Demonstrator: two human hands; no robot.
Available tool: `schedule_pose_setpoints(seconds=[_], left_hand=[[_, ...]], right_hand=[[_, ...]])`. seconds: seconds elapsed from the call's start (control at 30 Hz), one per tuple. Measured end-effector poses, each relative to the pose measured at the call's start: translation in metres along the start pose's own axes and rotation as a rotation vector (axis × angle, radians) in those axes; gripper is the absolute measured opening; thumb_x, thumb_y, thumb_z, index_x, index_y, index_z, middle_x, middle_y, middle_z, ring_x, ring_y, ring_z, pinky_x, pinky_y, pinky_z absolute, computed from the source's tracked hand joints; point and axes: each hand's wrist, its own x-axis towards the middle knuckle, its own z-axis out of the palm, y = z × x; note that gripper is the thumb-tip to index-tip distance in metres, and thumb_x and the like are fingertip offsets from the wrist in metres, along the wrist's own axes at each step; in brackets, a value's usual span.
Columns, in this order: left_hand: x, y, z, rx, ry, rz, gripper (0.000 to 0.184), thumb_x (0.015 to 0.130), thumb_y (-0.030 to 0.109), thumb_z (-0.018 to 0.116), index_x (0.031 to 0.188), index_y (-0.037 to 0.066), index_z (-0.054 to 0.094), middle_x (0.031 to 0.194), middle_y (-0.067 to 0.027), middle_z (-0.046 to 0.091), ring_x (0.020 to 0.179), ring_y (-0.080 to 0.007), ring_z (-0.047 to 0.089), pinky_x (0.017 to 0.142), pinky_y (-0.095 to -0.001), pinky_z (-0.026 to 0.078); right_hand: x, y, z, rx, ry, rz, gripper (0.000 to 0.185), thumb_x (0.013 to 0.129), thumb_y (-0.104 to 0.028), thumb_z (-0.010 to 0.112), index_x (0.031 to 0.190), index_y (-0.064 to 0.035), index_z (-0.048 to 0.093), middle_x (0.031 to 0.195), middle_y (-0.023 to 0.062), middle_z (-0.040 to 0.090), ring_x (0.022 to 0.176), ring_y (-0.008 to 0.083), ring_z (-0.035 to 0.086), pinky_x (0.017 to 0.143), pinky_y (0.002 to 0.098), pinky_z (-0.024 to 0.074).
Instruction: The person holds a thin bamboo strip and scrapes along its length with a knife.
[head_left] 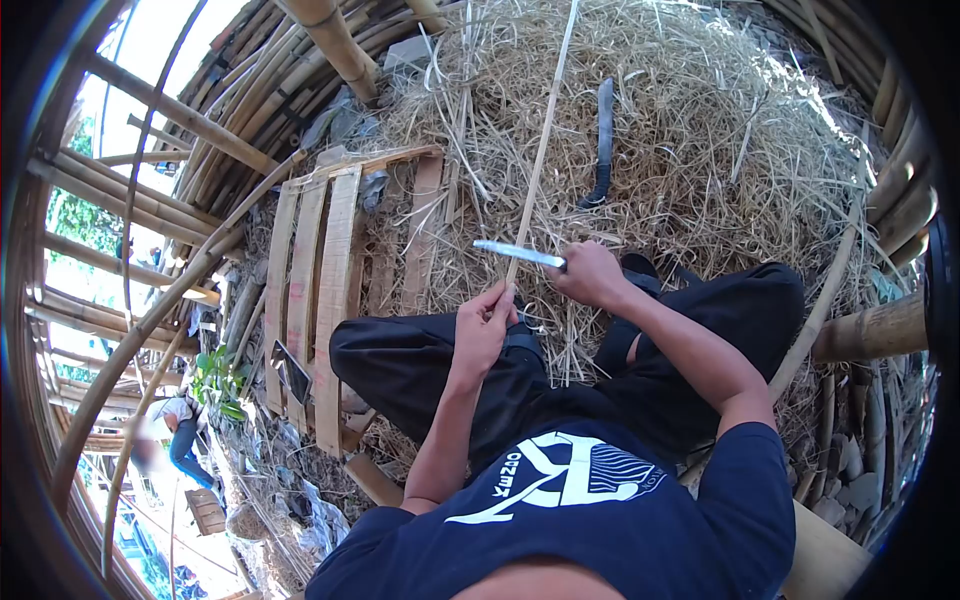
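My left hand (484, 325) is closed around the lower end of a long, thin bamboo strip (540, 160), which runs up and away past the top of the view. In my right hand (590, 274) is a knife (518, 252), gripped by its handle, its pale blade pointing left. The blade crosses the strip just above my left fingers; whether it touches the strip I cannot tell. Further off, a machete (603, 140) with a dark, wrapped handle lies on the shavings.
Bamboo shavings (690, 150) cover the ground ahead. A wooden pallet (335, 280) lies to the left, with a dark flat object (292, 375) on it. Bamboo poles (180, 115) frame the left side, and a thick pole (870, 330) juts in at right. Beyond the frame is another person (175, 435).
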Motion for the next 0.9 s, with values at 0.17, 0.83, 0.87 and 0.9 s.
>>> schedule_pose_setpoints(seconds=[0.17,0.83,0.87,0.9], left_hand=[[0.004,-0.003,0.004,0.073,-0.024,-0.007,0.025,0.096,0.013,0.056,0.114,-0.002,0.065,0.063,0.0054,0.047,0.057,-0.0016,0.037,0.050,-0.0204,0.029],[-0.079,0.000,-0.028,-0.071,-0.194,-0.365,0.025,0.097,0.014,0.056,0.118,0.002,0.064,0.064,0.0094,0.044,0.051,0.0014,0.035,0.044,-0.0160,0.025],[-0.093,-0.002,-0.033,-0.047,-0.206,-0.381,0.026,0.097,0.015,0.055,0.117,0.002,0.064,0.063,0.0096,0.043,0.051,0.0012,0.035,0.045,-0.0162,0.025],[-0.094,-0.003,-0.038,-0.047,-0.197,-0.389,0.026,0.097,0.015,0.055,0.117,0.002,0.064,0.063,0.0096,0.043,0.051,0.0012,0.035,0.045,-0.0162,0.025]], right_hand=[[0.003,0.005,0.012,-0.093,-0.004,-0.106,0.031,0.076,-0.029,0.062,0.078,0.0012,0.068,0.081,0.0232,0.067,0.080,0.0365,0.067,0.073,0.0456,0.0548],[0.094,0.153,-0.052,0.300,0.516,0.630,0.036,0.078,-0.028,0.059,0.094,0.0037,0.068,0.102,0.0268,0.066,0.095,0.0394,0.065,0.084,0.0448,0.0514],[0.088,0.158,-0.071,0.201,0.530,0.671,0.039,0.079,-0.031,0.060,0.095,0.0040,0.068,0.103,0.0269,0.066,0.097,0.0398,0.065,0.084,0.0444,0.0510],[0.086,0.158,-0.080,0.099,0.538,0.709,0.043,0.080,-0.034,0.060,0.096,0.0044,0.068,0.105,0.0269,0.065,0.099,0.0402,0.064,0.085,0.0440,0.0506]])
